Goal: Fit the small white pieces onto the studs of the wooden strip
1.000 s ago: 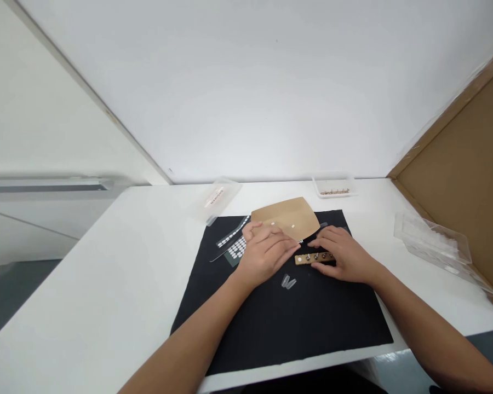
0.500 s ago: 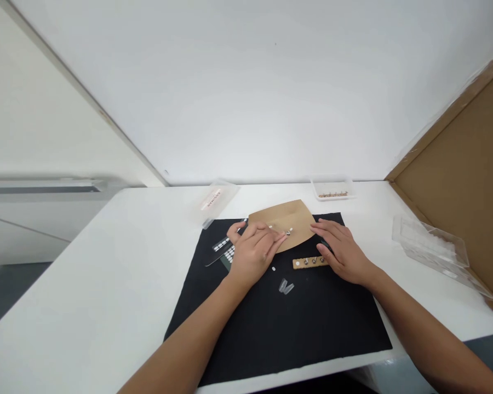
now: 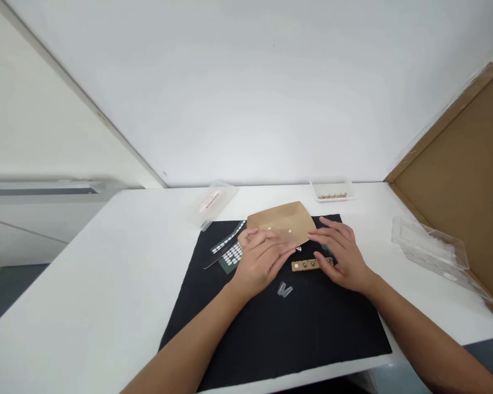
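My left hand point(image 3: 259, 259) rests on the black mat point(image 3: 279, 323), fingers together and reaching toward a small metal piece point(image 3: 298, 249) at the near edge of a brown card sheet point(image 3: 282, 225). My right hand point(image 3: 340, 253) lies beside it with fingers spread, its thumb touching the right end of a brown strip point(image 3: 307, 265) that carries several metal studs. A small clear plastic piece point(image 3: 285, 289) lies on the mat just in front of both hands. Whether the left fingertips pinch anything is hidden.
Dotted sticker sheets point(image 3: 231, 249) and a thin metal tool point(image 3: 213, 261) lie left of my left hand. At the back of the white table point(image 3: 107, 273) stand a clear box point(image 3: 214, 203) and a clear tray of small parts point(image 3: 332, 190). A clear plastic tray point(image 3: 431, 249) and cardboard panel point(image 3: 464, 180) are at right.
My left hand slid forward to the card, then back toward the strip. My right hand lifted off the strip, moved to the card's corner, and returned to touch the strip's end.
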The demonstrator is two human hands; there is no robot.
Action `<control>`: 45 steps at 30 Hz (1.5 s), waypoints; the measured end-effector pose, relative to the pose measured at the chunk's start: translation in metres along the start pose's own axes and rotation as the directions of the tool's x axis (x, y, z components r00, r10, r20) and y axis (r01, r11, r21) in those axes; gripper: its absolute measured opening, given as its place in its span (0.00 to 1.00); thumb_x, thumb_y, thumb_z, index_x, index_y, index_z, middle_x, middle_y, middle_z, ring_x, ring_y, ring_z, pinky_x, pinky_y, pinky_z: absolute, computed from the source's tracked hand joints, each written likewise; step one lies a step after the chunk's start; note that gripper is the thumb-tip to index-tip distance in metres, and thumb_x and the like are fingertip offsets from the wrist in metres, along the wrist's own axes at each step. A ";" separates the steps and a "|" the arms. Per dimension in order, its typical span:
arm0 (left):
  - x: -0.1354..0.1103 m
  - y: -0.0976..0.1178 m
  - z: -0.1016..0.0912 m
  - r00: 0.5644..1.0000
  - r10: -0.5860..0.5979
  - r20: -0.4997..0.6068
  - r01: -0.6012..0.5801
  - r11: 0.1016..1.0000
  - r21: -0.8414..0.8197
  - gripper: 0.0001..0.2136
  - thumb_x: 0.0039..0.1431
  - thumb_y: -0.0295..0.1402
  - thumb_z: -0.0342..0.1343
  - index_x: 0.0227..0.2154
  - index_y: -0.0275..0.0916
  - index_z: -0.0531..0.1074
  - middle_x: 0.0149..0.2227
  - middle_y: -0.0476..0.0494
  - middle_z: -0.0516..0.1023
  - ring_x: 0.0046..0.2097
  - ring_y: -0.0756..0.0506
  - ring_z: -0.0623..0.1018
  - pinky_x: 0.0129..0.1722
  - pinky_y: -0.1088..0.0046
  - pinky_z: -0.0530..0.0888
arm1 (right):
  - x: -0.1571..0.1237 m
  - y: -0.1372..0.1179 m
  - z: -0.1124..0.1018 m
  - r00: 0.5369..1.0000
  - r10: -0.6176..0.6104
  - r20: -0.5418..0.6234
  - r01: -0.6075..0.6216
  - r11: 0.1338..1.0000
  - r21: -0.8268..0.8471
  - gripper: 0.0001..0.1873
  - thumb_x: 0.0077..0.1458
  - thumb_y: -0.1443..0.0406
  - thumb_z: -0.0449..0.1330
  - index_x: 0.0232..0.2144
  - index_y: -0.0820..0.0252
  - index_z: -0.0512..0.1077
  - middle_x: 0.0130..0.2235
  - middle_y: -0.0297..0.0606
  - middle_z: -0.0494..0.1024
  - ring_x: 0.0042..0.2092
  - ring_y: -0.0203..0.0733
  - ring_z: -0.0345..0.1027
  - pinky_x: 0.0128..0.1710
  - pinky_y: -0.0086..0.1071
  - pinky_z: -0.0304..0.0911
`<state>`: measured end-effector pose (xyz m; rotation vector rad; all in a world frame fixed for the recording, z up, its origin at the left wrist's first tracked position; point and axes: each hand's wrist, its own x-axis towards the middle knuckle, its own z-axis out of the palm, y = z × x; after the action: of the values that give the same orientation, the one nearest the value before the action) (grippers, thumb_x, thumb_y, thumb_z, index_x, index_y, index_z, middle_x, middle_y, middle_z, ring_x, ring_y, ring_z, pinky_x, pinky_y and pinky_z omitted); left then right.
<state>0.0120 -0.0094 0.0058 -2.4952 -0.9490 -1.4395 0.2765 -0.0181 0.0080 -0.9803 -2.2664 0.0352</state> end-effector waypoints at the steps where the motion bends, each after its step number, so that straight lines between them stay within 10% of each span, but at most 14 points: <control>1: 0.001 0.002 0.000 1.000 0.001 0.000 -0.001 1.000 -0.027 0.03 0.70 0.28 0.64 0.42 0.43 0.80 0.37 0.51 0.87 0.40 0.45 0.83 0.57 0.57 0.63 | 0.000 -0.002 0.001 1.000 -0.017 -0.018 0.017 1.000 0.009 0.20 0.69 0.66 0.61 0.62 0.52 0.71 0.57 0.42 0.81 0.70 0.56 0.63 0.65 0.55 0.57; 12: 0.004 0.021 -0.003 0.987 0.161 0.020 -0.152 0.961 -0.232 0.08 0.67 0.25 0.66 0.46 0.37 0.76 0.38 0.46 0.87 0.36 0.49 0.84 0.45 0.67 0.74 | 0.000 -0.021 0.002 0.976 -0.153 -0.156 0.168 0.982 0.088 0.11 0.67 0.66 0.67 0.51 0.52 0.77 0.39 0.34 0.85 0.47 0.46 0.76 0.50 0.44 0.64; 39: 0.004 0.020 -0.005 0.945 0.252 0.210 -0.216 0.959 -0.182 0.05 0.72 0.31 0.61 0.41 0.37 0.71 0.35 0.44 0.84 0.34 0.47 0.83 0.35 0.71 0.79 | 0.001 -0.013 -0.001 0.966 -0.259 -0.025 0.260 0.964 0.059 0.05 0.72 0.61 0.63 0.48 0.53 0.76 0.33 0.31 0.83 0.41 0.42 0.72 0.44 0.41 0.59; 45: 0.001 0.017 -0.003 0.962 0.251 0.108 -0.231 0.958 -0.169 0.06 0.68 0.29 0.66 0.43 0.35 0.75 0.36 0.44 0.84 0.35 0.48 0.84 0.36 0.73 0.80 | 0.001 -0.012 -0.001 0.972 -0.232 -0.040 0.235 0.965 0.119 0.07 0.71 0.63 0.63 0.50 0.53 0.75 0.34 0.32 0.83 0.40 0.42 0.73 0.45 0.41 0.61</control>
<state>0.0195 -0.0238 0.0120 -2.7288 -0.5408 -1.3362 0.2691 -0.0261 0.0127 -0.6415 -2.3117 0.0593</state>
